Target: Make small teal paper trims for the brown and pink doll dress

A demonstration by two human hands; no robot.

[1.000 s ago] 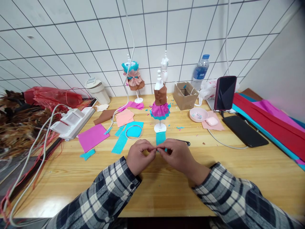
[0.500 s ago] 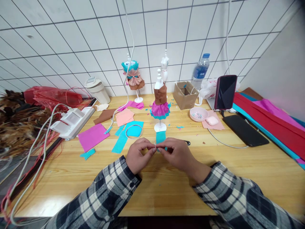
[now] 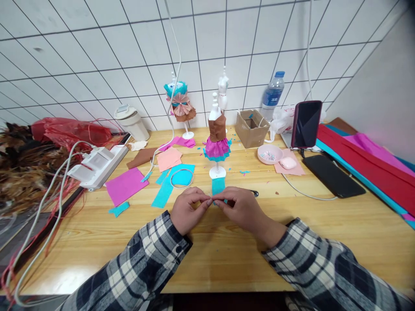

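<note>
My left hand point(image 3: 189, 210) and my right hand point(image 3: 244, 208) meet fingertip to fingertip low over the table, both closed in a pinch. Whatever lies between the fingertips is too small to make out. Just beyond my right fingers a strip of teal crepe paper point(image 3: 218, 185) shows, partly covered by the hand. Behind that strip stands a small white mannequin point(image 3: 215, 113) wearing a brown paper bodice point(image 3: 217, 128) and a magenta skirt point(image 3: 217, 148) with a teal hem. The dark end of a tool point(image 3: 255, 193) pokes out past my right knuckles.
Left of my hands lie teal paper pieces, a metal ring point(image 3: 171, 181), a magenta sheet point(image 3: 126, 186) and a power strip point(image 3: 99, 166). At the back are a dressed mannequin point(image 3: 182, 103), a cardboard box point(image 3: 252, 134) and a bottle point(image 3: 272, 95). A bead dish point(image 3: 269, 154) and phone point(image 3: 333, 176) lie right.
Both hands stay pinched together at almost the same spot. The view has shifted very slightly; the things on the table have not moved.
</note>
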